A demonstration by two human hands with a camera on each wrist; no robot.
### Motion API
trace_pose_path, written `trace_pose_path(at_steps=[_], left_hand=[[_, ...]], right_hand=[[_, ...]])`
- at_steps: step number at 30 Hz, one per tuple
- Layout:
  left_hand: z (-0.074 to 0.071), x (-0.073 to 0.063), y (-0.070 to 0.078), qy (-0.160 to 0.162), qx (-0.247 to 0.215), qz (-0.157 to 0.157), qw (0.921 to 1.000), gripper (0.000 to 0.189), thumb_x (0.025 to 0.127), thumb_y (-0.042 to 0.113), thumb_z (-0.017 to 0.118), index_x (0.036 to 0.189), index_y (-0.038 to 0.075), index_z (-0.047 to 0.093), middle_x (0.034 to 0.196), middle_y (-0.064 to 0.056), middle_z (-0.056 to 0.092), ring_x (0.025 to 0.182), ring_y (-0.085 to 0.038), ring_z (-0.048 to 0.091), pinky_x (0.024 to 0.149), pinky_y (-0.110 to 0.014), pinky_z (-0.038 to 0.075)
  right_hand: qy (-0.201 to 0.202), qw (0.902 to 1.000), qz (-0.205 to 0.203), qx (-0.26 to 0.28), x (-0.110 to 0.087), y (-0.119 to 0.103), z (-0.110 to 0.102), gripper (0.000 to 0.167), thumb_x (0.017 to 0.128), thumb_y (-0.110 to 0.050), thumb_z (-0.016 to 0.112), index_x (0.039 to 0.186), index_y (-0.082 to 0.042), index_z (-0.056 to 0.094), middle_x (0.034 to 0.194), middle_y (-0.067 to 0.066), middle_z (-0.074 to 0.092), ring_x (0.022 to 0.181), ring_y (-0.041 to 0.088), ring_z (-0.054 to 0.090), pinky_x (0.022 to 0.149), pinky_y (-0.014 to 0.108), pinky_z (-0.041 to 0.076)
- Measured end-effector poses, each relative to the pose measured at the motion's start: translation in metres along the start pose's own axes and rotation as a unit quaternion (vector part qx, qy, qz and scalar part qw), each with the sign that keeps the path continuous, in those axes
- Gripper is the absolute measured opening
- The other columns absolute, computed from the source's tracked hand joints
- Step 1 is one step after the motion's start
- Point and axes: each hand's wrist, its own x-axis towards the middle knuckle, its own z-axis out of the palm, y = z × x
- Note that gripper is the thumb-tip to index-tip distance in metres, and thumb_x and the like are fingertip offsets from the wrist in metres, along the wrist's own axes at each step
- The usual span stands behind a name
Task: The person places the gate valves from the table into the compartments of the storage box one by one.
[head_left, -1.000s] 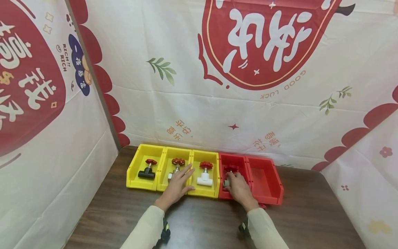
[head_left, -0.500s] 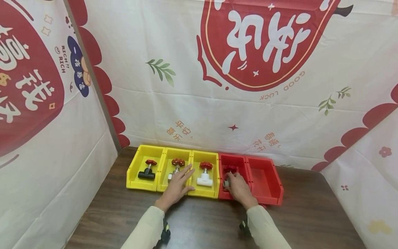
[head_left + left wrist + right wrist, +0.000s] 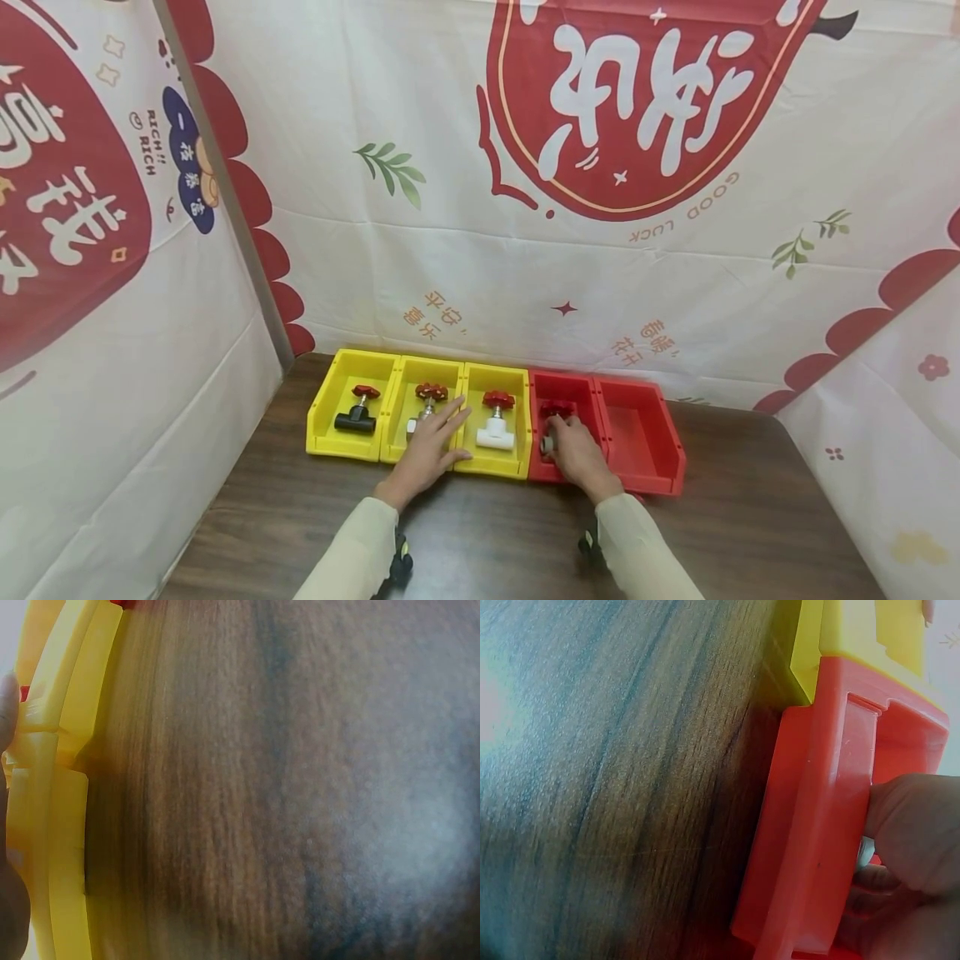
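Observation:
My right hand (image 3: 583,457) reaches into the left red bin (image 3: 566,379) and grips a grey valve (image 3: 547,444) with a red handwheel (image 3: 557,407). The fingers hide much of its body. In the right wrist view, a bit of the grey valve (image 3: 865,852) shows beside the curled fingers. My left hand (image 3: 426,454), fingers extended, lies over the front of the middle and right yellow bins. It partly covers a metal valve (image 3: 431,392) with a red handwheel. A white valve (image 3: 495,433) stands just right of its fingertips.
The left yellow bin (image 3: 318,421) holds a black valve (image 3: 355,419). The right red bin (image 3: 637,433) has nothing visible inside. All the bins stand side by side along the back of the wooden table (image 3: 495,533), before a printed cloth (image 3: 480,267).
Almost nothing differs. Both hands keep their places, the right on the grey valve and the left over the yellow bins; the head view shifts very slightly.

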Motion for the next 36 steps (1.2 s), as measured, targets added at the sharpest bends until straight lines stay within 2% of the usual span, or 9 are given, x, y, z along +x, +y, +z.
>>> trace_pose_path(at_steps=[6, 15, 24, 36], left_hand=[[-0.0009, -0.0002, 0.0002, -0.012, -0.004, -0.009, 0.9999, 0.075, 0.085, 0.038, 0.068, 0.149, 0.017, 0.035, 0.156, -0.004, 0.025, 0.135, -0.029, 0.034, 0.107, -0.061, 0.021], [0.0008, -0.0002, 0.0000, -0.007, 0.000, -0.004, 1.0000, 0.076, 0.084, 0.037, 0.070, 0.148, 0.016, 0.036, 0.155, -0.004, 0.026, 0.134, -0.030, 0.035, 0.106, -0.061, 0.023], [-0.0010, 0.0006, 0.0007, -0.007, -0.001, -0.006, 1.0000, 0.076, 0.084, 0.037, 0.069, 0.148, 0.016, 0.036, 0.155, -0.004, 0.026, 0.134, -0.031, 0.034, 0.107, -0.061, 0.020], [0.0010, -0.0007, 0.0003, -0.004, 0.002, -0.002, 1.0000, 0.076, 0.084, 0.036, 0.070, 0.149, 0.017, 0.035, 0.155, -0.004, 0.026, 0.134, -0.030, 0.034, 0.107, -0.059, 0.022]], right_hand=[[0.000, 1.0000, -0.009, 0.000, 0.0007, 0.0009, -0.0002, 0.063, 0.073, -0.014, 0.083, 0.129, -0.011, 0.055, 0.105, 0.011, 0.053, 0.089, 0.026, 0.051, 0.082, 0.051, 0.052], [0.005, 0.9999, -0.014, 0.003, 0.0005, 0.0022, 0.0029, 0.059, 0.075, -0.012, 0.081, 0.128, -0.011, 0.056, 0.108, 0.012, 0.053, 0.091, 0.027, 0.050, 0.084, 0.051, 0.051], [0.001, 1.0000, -0.001, 0.008, 0.0026, 0.0025, 0.0031, 0.061, 0.074, -0.014, 0.082, 0.129, -0.016, 0.055, 0.103, 0.008, 0.051, 0.090, 0.025, 0.049, 0.082, 0.048, 0.052], [0.005, 1.0000, -0.007, 0.005, 0.0018, 0.0044, 0.0055, 0.059, 0.075, -0.014, 0.082, 0.128, -0.015, 0.056, 0.104, 0.010, 0.051, 0.090, 0.026, 0.049, 0.082, 0.049, 0.051]])
